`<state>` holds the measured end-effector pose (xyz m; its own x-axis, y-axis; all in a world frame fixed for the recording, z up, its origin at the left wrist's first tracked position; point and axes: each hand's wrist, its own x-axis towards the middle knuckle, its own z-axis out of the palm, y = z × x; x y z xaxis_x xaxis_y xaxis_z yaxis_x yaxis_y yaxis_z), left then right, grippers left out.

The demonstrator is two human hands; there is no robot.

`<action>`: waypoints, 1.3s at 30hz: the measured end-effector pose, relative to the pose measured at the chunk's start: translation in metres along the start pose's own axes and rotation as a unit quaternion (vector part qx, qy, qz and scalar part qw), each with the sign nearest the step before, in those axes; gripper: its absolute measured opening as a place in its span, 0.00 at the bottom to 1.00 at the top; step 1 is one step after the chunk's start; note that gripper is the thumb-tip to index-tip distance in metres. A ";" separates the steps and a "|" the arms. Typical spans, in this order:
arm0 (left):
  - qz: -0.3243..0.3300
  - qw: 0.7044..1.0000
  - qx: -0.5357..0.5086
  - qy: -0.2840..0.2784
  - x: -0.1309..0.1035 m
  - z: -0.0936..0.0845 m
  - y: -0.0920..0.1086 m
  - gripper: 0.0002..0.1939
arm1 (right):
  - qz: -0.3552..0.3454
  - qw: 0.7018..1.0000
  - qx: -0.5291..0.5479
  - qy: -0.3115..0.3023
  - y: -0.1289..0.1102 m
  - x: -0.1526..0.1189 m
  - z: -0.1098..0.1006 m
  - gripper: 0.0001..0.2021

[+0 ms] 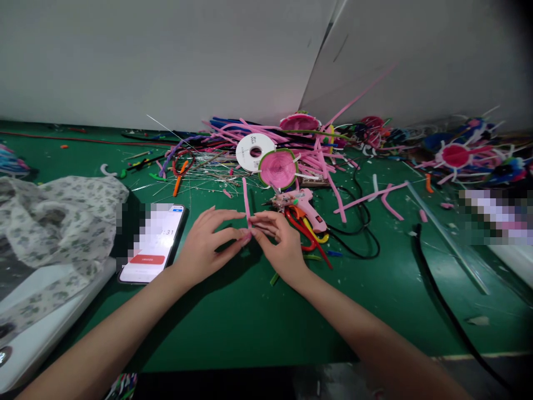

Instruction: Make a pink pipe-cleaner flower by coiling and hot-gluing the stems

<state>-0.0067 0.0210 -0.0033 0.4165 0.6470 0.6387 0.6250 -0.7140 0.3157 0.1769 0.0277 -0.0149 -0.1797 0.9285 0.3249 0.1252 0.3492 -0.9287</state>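
A pink pipe cleaner [245, 197] stands nearly upright between my hands, its lower end hidden by the fingers. My left hand [214, 236] pinches that lower end between thumb and fingers. From the other side, my right hand [277, 239] grips the same pipe cleaner, fingertips close to the left ones. Just beyond my right hand lies a pink glue gun [306, 208] with its black cord. Scissors with red and yellow handles [310, 236] lie partly under the glue gun. Behind them is a round pink coiled piece [278, 169] with a green rim and white tabs.
A lit phone [156, 244] lies left of my left hand, near a patterned cloth [70, 216]. A white spool [255, 151] and a heap of pink pipe cleaners [250, 130] are at the back. To the right lie a clear stick [447, 239] and a black cable [437, 291].
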 end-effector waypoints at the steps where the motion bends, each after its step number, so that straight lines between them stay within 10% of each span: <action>1: 0.000 1.000 0.000 -0.001 0.000 0.000 0.000 0.03 | 0.002 1.000 -0.002 -0.005 0.000 0.000 0.000 0.11; 39: -0.042 0.996 -0.075 -0.031 -0.003 0.001 0.000 0.05 | -0.068 0.994 -0.021 -0.086 0.001 -0.002 -0.002 0.19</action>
<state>-0.0071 0.0192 -0.0064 0.4088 0.7184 0.5628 0.5552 -0.6852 0.4714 0.1791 0.0263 -0.0161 -0.3608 0.8389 0.4075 0.1281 0.4773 -0.8693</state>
